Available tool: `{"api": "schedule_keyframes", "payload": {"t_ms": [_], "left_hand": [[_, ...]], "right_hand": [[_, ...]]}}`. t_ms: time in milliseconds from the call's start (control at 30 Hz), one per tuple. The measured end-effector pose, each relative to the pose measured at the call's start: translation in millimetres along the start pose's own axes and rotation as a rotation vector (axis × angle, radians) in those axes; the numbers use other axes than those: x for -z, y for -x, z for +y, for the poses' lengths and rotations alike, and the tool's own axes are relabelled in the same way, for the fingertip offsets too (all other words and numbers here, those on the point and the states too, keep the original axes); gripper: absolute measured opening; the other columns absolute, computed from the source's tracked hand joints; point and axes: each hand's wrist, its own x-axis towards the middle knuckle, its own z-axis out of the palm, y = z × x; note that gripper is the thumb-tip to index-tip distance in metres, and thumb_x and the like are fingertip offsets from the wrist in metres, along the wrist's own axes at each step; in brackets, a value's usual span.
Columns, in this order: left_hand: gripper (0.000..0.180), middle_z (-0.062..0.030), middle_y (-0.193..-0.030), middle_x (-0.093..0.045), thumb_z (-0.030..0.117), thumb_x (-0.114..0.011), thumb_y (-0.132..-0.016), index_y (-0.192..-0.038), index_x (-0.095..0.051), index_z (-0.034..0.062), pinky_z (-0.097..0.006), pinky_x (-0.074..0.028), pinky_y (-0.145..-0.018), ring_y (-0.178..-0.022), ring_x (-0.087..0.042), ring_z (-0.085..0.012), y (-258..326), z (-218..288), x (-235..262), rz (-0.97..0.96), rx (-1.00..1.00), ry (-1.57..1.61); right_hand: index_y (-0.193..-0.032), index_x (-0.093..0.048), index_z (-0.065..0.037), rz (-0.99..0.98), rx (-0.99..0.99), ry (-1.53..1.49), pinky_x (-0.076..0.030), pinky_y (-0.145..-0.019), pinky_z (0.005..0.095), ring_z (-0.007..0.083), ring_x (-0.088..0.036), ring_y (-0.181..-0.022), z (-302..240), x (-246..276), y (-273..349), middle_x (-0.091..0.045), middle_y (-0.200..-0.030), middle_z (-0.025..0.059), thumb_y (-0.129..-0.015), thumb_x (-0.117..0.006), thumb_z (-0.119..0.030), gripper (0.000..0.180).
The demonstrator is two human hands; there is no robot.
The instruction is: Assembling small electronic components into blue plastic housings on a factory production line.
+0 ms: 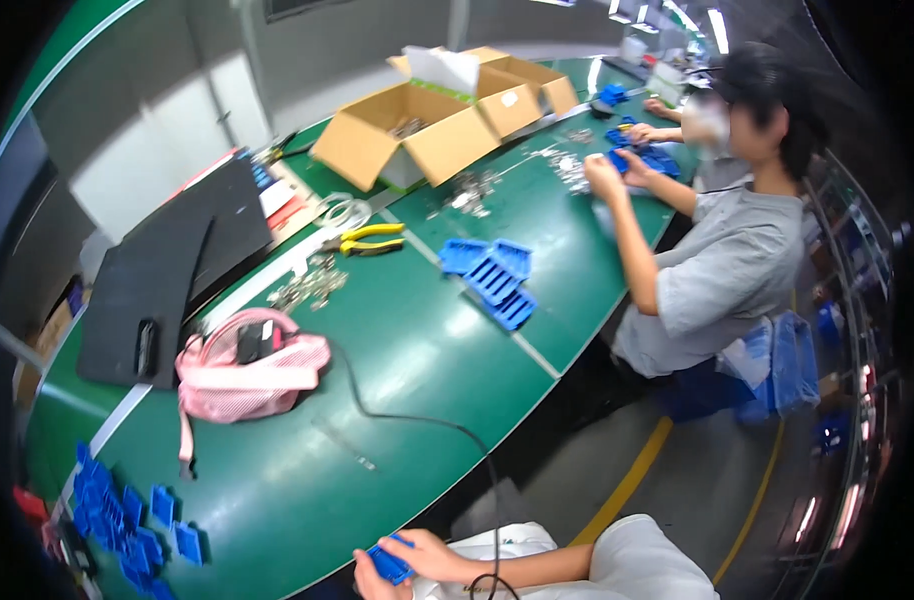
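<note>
Low in the picture, above my lap at the table's near edge, both hands are closed on a small blue plastic part [390,567]. My left hand [371,582] grips its left side, and my right hand [429,556] has fingers over its right end. The fingers hide much of the part. At the far left of the green table lies a pile of similar blue plastic parts [107,512]. Further up, several blue slotted plastic parts [495,280] lie grouped together. A loose heap of small metal pieces [312,285] sits near yellow-handled pliers [372,241].
A pink mesh bag [252,375] rests on the green table [397,350]; a black cable [417,417] runs from beside it over the edge. Open cardboard boxes [417,125] and black sheets [167,260] stand along the back. A co-worker [727,235] sits at the right, hands over metal pieces.
</note>
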Motion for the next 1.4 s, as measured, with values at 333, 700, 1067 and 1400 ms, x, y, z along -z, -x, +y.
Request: {"api": "schedule_keyframes", "payload": {"t_ms": [333,700,1067,1400], "left_hand": [[0.062,-0.0053,-0.093,-0.055,0.062,-0.023,-0.089,-0.103,-0.051,0.0086,-0.030,-0.045,-0.070,-0.083,-0.053,-0.0157,-68,-33,77,-0.270,0.089,-0.209],[0.036,-0.0269,-0.113,-0.052,0.026,-0.051,-0.088,-0.107,-0.056,-0.0040,-0.041,-0.040,-0.085,-0.099,-0.052,-0.0354,33,55,6,-0.335,-0.414,-1.099],[0.022,-0.0115,-0.080,-0.063,0.007,-0.054,-0.086,-0.106,-0.058,-0.0016,-0.025,-0.047,-0.050,-0.061,-0.059,-0.0162,62,163,119,0.489,-0.914,-0.709],[0.027,-0.0039,-0.074,-0.060,0.009,-0.066,-0.079,-0.101,-0.055,-0.0024,-0.020,-0.038,-0.044,-0.052,-0.051,-0.0062,-18,287,227,0.676,-1.229,-0.407]], "right_hand": [[-0.079,-0.061,-0.002,0.137,-0.016,0.101,-0.042,-0.044,0.0251,0.0105,-0.050,-0.047,-29,-17,9,-0.055,-0.057,0.0032,-0.091,-0.048,-0.024,0.028],[-0.098,-0.059,0.000,-0.137,0.004,0.041,-0.047,-0.061,0.0252,0.0112,-0.056,-0.073,-36,-2,15,-0.061,-0.086,0.0066,-0.089,-0.052,-0.029,0.031],[-0.086,-0.063,-0.003,-0.002,-0.211,0.330,-0.039,-0.041,0.0223,0.0083,-0.049,-0.047,-124,163,36,-0.056,-0.061,0.0038,-0.087,-0.054,-0.016,0.016],[-0.131,-0.041,-0.006,0.750,0.942,1.281,-0.025,-0.103,0.0412,0.0325,-0.033,-0.126,-154,195,-85,-0.034,-0.137,0.0176,-0.084,-0.057,-0.012,0.050]]}}
